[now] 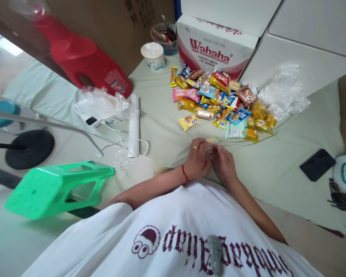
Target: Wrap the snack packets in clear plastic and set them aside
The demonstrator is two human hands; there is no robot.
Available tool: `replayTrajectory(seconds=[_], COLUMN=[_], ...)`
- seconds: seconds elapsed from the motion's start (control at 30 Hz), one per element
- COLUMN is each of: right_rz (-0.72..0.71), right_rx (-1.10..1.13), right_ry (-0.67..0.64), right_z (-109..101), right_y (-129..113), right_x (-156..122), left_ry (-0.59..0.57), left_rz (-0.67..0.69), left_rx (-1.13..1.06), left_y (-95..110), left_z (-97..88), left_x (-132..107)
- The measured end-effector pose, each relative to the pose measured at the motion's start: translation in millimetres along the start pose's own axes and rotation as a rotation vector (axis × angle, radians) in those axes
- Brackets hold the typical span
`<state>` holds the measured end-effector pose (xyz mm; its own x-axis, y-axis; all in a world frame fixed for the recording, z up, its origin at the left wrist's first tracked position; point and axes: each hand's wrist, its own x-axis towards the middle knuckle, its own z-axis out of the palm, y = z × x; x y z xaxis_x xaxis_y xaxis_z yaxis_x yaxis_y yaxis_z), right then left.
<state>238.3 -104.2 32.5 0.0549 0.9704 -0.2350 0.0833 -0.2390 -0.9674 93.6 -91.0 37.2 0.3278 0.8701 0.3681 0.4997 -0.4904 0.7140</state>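
My left hand (198, 159) and my right hand (225, 163) meet close in front of my chest, both closed on a small clear plastic bag (212, 148) with a pale snack packet showing at its top. A ring and a red wrist cord mark the left hand. Beyond the hands, a heap of colourful snack packets (219, 102) lies on the pale green sheet (161, 127). One yellow packet (189, 122) sits apart from the heap, nearer my left hand.
A Wahaha carton (213, 48) and white boxes stand behind the heap. A paper cup (153, 55), a red jug (83, 61), crumpled clear bags (99, 104), a white roll (133, 125), a green stool (60, 188), a black phone (317, 164).
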Motion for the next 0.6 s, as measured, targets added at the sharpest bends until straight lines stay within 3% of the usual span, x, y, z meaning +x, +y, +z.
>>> replayTrajectory(seconds=[0.1, 0.17, 0.3, 0.43, 0.53, 0.6], right_rz=[0.072, 0.089, 0.104, 0.09, 0.013, -0.068], right_rx=[0.214, 0.309, 0.412, 0.252, 0.069, -0.018], right_ry=[0.038, 0.05, 0.036, 0.016, 0.184, 0.434], right_z=[-1.0, -1.6, 0.4, -4.0, -45.3, -102.1], right_y=[1.9, 4.9, 13.8, 19.4, 19.7, 16.0], right_x=[-8.2, -10.6, -9.0, -12.8, -16.4, -11.8], left_ry=[-0.078, -0.137, -0.08, -0.075, -0.028, 0.081], left_rz=[0.205, 0.237, -0.112, -0.357, -0.436, -0.495], left_rx=[-0.184, -0.311, -0.629, -0.915, -0.952, -0.91], left_y=[5.6, 4.4, -9.8, -18.1, -22.1, -31.5], left_z=[1.0, 5.7, 19.1, 17.5, 0.5, -14.4], left_x=[-11.8, -14.2, -3.6, 12.3, 19.5, 20.2])
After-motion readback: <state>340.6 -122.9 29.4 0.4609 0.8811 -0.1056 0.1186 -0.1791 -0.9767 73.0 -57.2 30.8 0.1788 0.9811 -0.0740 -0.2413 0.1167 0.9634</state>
